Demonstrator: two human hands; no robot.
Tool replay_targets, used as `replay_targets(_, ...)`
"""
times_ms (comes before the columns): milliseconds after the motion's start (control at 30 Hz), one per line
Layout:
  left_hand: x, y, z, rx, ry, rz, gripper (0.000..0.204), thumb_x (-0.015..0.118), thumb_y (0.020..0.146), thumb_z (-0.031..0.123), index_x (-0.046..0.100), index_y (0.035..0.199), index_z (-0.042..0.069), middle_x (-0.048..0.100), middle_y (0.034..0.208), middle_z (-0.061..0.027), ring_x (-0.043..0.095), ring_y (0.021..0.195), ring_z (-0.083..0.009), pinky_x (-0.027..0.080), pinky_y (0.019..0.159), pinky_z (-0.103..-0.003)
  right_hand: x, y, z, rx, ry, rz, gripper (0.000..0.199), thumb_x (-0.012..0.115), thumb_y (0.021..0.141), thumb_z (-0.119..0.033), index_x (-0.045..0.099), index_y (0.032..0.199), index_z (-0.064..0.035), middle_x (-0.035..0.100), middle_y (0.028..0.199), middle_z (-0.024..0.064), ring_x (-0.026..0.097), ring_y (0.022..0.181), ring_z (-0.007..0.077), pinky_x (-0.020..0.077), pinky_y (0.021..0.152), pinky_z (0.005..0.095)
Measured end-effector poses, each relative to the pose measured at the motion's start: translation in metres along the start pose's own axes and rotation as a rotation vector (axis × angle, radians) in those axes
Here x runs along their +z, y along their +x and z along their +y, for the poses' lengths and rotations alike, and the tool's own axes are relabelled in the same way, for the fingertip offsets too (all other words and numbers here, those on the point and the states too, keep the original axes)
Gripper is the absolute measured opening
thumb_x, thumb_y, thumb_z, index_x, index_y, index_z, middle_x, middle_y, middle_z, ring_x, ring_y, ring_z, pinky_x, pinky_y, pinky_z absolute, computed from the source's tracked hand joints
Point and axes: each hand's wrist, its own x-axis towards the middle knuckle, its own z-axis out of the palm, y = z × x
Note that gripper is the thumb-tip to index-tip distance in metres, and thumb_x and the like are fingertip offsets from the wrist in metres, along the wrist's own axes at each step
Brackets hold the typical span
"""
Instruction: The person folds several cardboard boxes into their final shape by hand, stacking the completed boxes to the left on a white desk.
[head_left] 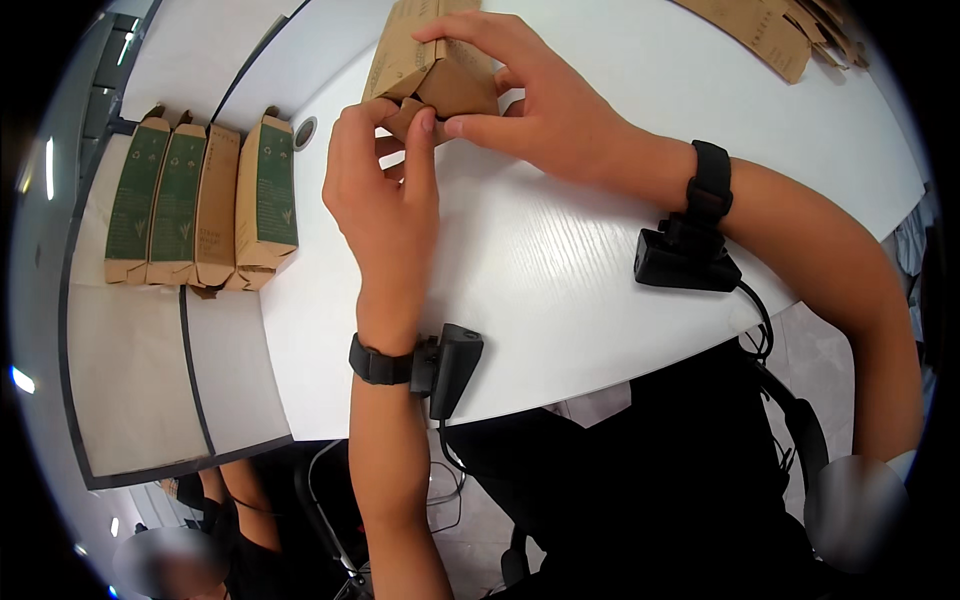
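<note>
A brown cardboard box lies at the far edge of the view, its near end facing me with flaps partly folded. The fingers of my left hand pinch a small flap at that end between thumb and forefinger. My right hand grips the box from the right, its forefinger over the top and its thumb by the end flaps. Part of the box's right side is hidden behind my right hand.
Several brown and green cardboard boxes stand in a row at the left, by a low partition. Flat cardboard pieces lie at the far right of the white table. A round cable hole is near the boxes. Another person sits lower left.
</note>
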Motion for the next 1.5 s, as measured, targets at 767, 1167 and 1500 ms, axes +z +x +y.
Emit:
replay_targets(767, -0.007, 0.004, 0.006, -0.088, -0.22, 0.051, 0.064, 0.073, 0.09, 0.013, 0.037, 0.143, 0.006, 0.056, 0.124, -0.0186, 0.069, 0.098, -0.0248, 0.061, 0.07, -0.03, 0.0, -0.002, -0.008, 0.023, 0.224, -0.134, 0.082, 0.068, 0.088, -0.011, 0.029, 0.159, -0.0153, 0.035, 0.153, 0.0173, 0.047, 0.137, 0.0328, 0.0526, 0.104, 0.0421)
replay_targets(1167, -0.007, -0.002, -0.005, -0.31, 0.174, 0.178, 0.081, 0.085, 0.076, 0.036, 0.045, 0.137, 0.003, 0.041, 0.14, -0.0231, 0.049, 0.128, -0.0401, 0.047, 0.102, -0.046, -0.01, 0.001, -0.03, 0.356, 0.325, -0.481, 0.077, 0.063, 0.088, -0.005, 0.035, 0.159, -0.0145, 0.046, 0.153, 0.0134, 0.067, 0.106, 0.0196, 0.0556, 0.086, 0.0304)
replay_targets(1500, -0.015, 0.011, -0.033, -0.405, -0.019, 0.344, 0.062, 0.082, 0.077, 0.025, 0.057, 0.129, 0.001, 0.059, 0.118, -0.0173, 0.059, 0.109, -0.0305, 0.049, 0.094, -0.041, -0.004, 0.0, -0.013, 0.366, 0.356, -0.511, 0.04, 0.06, 0.093, -0.005, 0.06, 0.133, -0.0053, 0.065, 0.123, 0.0098, 0.066, 0.095, 0.0152, 0.0535, 0.087, 0.0304)
